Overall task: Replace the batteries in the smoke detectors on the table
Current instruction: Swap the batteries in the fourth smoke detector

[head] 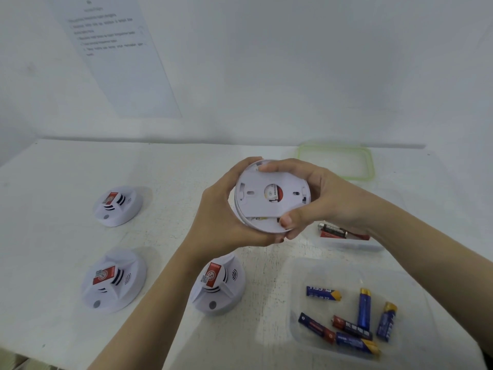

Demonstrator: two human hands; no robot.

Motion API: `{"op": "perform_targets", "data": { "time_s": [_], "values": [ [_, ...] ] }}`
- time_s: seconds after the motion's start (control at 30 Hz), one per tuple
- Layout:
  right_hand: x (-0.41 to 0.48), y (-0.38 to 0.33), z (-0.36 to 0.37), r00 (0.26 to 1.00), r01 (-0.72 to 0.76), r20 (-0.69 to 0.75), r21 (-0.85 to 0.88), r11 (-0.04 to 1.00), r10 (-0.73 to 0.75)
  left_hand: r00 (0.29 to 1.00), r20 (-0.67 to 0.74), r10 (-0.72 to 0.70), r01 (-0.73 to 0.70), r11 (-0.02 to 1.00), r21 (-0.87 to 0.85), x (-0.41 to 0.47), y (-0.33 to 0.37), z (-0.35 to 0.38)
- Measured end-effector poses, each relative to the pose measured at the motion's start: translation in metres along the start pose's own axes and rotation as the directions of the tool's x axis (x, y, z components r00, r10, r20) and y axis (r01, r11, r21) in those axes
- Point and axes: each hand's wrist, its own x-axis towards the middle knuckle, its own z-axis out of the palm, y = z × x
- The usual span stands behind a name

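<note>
Head view: left hand [221, 217] and right hand [328, 198] grip one smoke detector [269, 201], three more alongside; six batteries [364, 308] in tray [333, 271], others half-hidden.

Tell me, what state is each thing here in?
Held detector: back facing up, gripped by left hand and right hand.
Far detector: face up on table.
Near-left detector: face up on table.
Middle detector: face up on table.
Near tub: lidless, six loose batteries inside.
Lid: flat on table, covering nothing.
Far tub: partly hidden by forearm.
</note>
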Motion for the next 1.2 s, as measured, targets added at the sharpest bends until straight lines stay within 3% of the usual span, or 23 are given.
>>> {"op": "perform_targets", "data": {
  "time_s": [0.53,0.63,0.7,0.8,1.0,1.1,1.2],
  "values": [
    [0.004,-0.006,-0.002,0.994,-0.085,0.061,-0.07,0.994,0.089,0.997,0.073,-0.034,0.036,0.999,-0.03,-0.002,-0.004,-0.008],
    [0.005,-0.013,-0.003,0.998,-0.039,0.039,-0.278,0.96,0.052,0.997,0.06,-0.041,0.044,0.998,-0.037,-0.003,-0.004,-0.009],
    [0.007,-0.017,-0.003,0.999,0.004,-0.028,-0.544,0.839,-0.023,0.998,0.047,-0.042,0.043,0.999,-0.014,-0.003,-0.005,-0.012],
    [0.006,-0.019,0.001,0.977,0.056,-0.068,-0.832,0.552,-0.201,0.999,0.028,-0.03,0.029,0.998,0.049,-0.002,-0.007,-0.016],
    [0.014,-0.013,0.011,0.94,0.147,0.092,-0.978,0.148,-0.328,0.996,0.067,-0.061,0.05,0.987,0.151,-0.005,-0.011,-0.019],
    [0.021,-0.005,0.02,0.932,0.168,0.131,-0.982,0.083,-0.337,0.997,0.058,-0.056,0.044,0.981,0.19,-0.01,-0.015,-0.022],
    [0.028,-0.002,0.025,0.946,0.184,0.137,-0.973,0.137,-0.292,0.997,0.02,-0.076,0.07,0.977,0.202,-0.017,-0.02,-0.026]
  ]
}}
